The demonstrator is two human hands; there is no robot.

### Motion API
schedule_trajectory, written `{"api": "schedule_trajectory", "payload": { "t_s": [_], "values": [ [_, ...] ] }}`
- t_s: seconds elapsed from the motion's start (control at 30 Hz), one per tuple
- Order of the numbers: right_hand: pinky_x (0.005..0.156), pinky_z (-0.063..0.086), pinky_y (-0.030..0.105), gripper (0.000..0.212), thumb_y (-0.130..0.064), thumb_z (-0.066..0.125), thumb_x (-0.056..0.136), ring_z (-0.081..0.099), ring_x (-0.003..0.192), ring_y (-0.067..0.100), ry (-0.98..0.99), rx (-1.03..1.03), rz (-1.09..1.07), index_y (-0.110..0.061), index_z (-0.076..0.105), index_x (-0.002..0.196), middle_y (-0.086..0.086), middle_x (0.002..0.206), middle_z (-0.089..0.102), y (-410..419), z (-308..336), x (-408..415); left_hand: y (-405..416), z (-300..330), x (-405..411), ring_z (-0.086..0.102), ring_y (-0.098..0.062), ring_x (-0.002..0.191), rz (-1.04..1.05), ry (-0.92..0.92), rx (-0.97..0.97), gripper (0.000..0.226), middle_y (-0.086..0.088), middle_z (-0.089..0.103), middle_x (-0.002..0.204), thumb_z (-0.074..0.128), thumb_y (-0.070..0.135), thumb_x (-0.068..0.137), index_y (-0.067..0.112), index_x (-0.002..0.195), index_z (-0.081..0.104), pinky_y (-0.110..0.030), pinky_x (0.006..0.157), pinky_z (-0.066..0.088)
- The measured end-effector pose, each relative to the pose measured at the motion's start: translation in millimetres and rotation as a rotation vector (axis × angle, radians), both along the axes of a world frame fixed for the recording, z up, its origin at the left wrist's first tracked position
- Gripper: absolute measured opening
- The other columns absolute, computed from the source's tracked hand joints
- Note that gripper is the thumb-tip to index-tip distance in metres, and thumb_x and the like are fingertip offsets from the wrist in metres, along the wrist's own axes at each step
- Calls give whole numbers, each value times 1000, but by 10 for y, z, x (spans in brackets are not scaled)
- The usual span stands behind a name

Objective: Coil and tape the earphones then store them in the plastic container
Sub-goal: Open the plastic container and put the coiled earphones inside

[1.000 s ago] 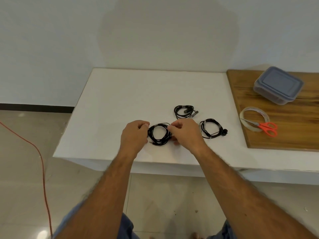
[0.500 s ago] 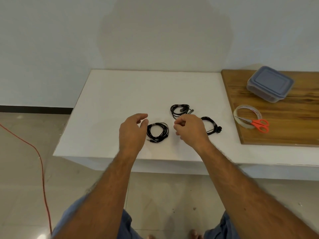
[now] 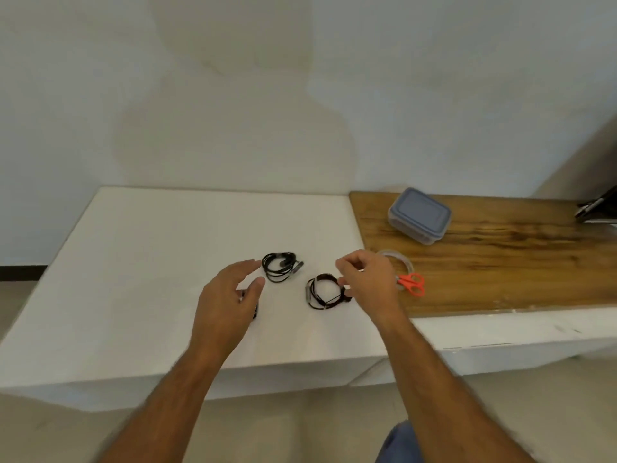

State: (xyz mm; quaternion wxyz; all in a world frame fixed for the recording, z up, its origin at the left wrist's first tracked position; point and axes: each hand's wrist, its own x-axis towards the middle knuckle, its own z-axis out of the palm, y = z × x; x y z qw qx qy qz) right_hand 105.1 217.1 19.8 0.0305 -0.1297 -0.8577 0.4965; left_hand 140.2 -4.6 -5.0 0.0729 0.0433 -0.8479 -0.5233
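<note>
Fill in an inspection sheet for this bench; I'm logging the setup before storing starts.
Surface: white table with a wooden board on its right part.
Job's things: two earphone coils in view, far coil and near coil; a third dark bit shows under the left hand. Container on the board, lid on. Tape roll and scissors at the board's left edge.
Clutter: dark object at far right, unclear.
Hands: left hand open above the table; right hand, fingers curled, at the near coil's right side, grip unclear.
Cables: nothing seen beyond the coils.
Surroundings: pale wall, tiled floor.
</note>
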Motion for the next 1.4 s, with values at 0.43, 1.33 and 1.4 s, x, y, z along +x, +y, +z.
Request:
{"api": "schedule_trajectory", "payload": {
  "t_s": [0.43, 1.33, 1.4],
  "values": [
    [70, 60, 49, 20, -20, 68, 84, 72, 72, 23, 47, 134, -320, -22, 65, 65, 3, 68, 71, 1571, 296, -857, 1344, 353, -1265, 65, -8, 96, -98, -42, 164, 23, 13, 67, 101, 62, 26, 91, 24, 113, 68, -42, 88, 56],
    [67, 60, 43, 10, -24, 61, 95, 64, 85, 23, -58, -387, -411, -16, 67, 91, 3, 88, 65, 1912, -197, -1368, 2374, 178, -2073, 64, -26, 97, -172, -272, 151, 20, -8, 65, 102, 46, 22, 101, 15, 100, 65, -42, 79, 59],
    [69, 59, 49, 17, -23, 62, 93, 64, 78, 24, -31, -380, -367, -17, 66, 77, 4, 80, 65, 1662, -68, -1296, 2094, 321, -1952, 65, -26, 96, -121, -299, 268, 23, -11, 65, 105, 42, 22, 102, 10, 102, 62, -37, 72, 60]
  ]
}}
